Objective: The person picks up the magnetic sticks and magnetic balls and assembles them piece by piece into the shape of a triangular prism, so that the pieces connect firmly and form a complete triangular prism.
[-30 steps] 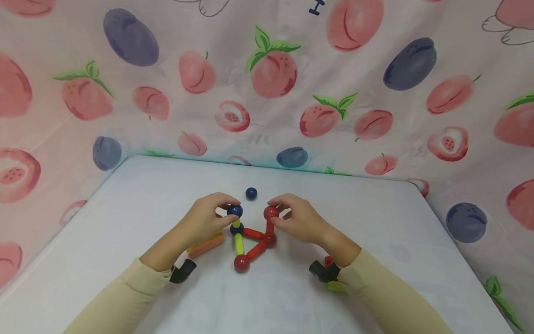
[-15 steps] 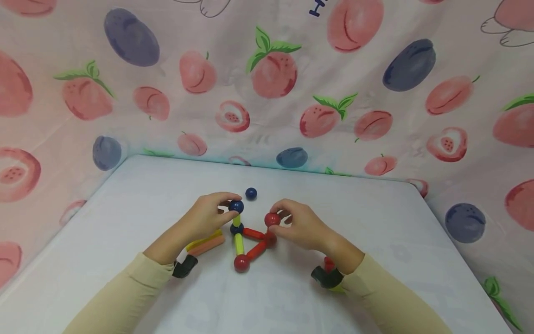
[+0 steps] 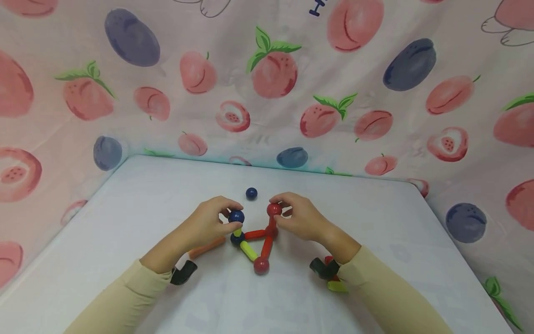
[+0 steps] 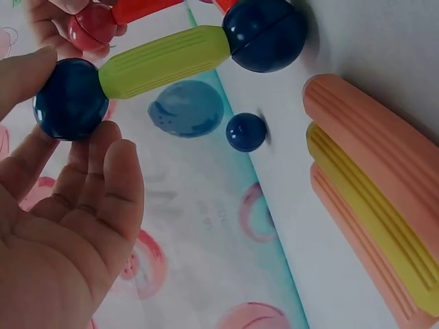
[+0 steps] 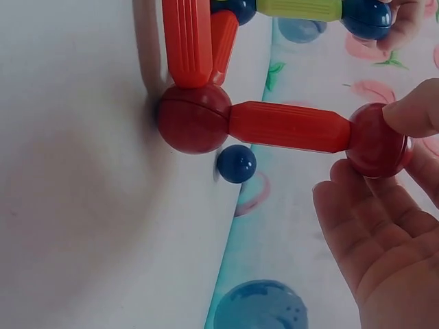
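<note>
A white table (image 3: pixel 125 222) stands against a fruit-print cloth (image 3: pixel 375 69) that hangs behind and to both sides. On the table, between a person's two hands, sits a frame (image 3: pixel 255 241) of rods joined by balls: a flat triangle of one yellow and two red rods with a ball at each corner, and two short uprights rising from its far corners.

The left hand (image 3: pixel 208 222) pinches the blue ball (image 3: pixel 236 216) that tops the yellow upright (image 4: pixel 163 59), thumb on one side and fingertips (image 4: pixel 103 147) on the other; the rest of its fingers lie loosely curved. The right hand (image 3: pixel 298 218) pinches the red ball (image 3: pixel 274 209) that tops the red upright (image 5: pixel 288 126) in the same way. Both top balls stand close together but apart.

Spare rods (image 4: pixel 370 199), orange and yellow, lie just left of the frame, partly under the left hand. A loose blue ball (image 3: pixel 251 193) rests on the table beyond the hands, clear of everything.

The risk, as it looks from here, lies in the joints. The uprights seem to stand only by their ends, so a sideways pull from either pinch could snap a ball off, tip an upright, or drag the triangle across the table. A freed ball would likely roll away.
</note>
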Action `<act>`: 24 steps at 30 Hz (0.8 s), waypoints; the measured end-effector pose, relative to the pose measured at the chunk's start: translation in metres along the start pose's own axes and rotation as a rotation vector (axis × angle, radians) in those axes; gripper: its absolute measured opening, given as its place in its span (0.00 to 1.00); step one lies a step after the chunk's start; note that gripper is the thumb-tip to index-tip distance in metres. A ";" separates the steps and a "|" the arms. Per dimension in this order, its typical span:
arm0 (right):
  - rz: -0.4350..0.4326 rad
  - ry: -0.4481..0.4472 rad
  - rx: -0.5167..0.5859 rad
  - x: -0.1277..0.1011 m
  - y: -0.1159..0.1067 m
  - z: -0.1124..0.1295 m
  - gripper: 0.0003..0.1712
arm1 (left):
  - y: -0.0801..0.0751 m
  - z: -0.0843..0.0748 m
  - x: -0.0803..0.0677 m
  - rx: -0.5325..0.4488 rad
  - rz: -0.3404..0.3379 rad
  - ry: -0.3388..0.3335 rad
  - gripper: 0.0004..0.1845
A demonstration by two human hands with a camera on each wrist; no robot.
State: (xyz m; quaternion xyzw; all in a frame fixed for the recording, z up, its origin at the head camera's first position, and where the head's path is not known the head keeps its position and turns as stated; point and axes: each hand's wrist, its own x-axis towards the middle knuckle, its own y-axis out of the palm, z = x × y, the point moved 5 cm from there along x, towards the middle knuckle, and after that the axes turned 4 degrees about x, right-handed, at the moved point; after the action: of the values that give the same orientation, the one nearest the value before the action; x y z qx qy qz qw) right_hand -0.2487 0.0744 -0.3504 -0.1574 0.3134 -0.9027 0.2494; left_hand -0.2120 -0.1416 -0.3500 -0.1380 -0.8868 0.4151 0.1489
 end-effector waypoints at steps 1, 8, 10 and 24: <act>0.000 -0.001 0.001 0.000 0.000 0.000 0.24 | 0.000 0.000 0.000 -0.002 -0.002 -0.001 0.21; -0.012 0.016 0.007 -0.003 -0.001 -0.003 0.22 | 0.000 0.000 -0.001 -0.019 -0.018 0.008 0.21; -0.020 0.021 0.017 -0.003 -0.001 -0.005 0.22 | 0.000 0.001 -0.001 -0.026 -0.017 0.002 0.21; -0.072 0.014 0.061 -0.007 0.000 -0.009 0.20 | 0.001 0.002 -0.002 -0.056 -0.015 -0.013 0.21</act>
State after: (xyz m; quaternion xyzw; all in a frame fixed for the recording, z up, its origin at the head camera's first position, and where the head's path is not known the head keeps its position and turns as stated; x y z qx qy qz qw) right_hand -0.2470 0.0824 -0.3582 -0.1546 0.2818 -0.9212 0.2191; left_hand -0.2107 -0.1427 -0.3525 -0.1329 -0.9001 0.3897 0.1424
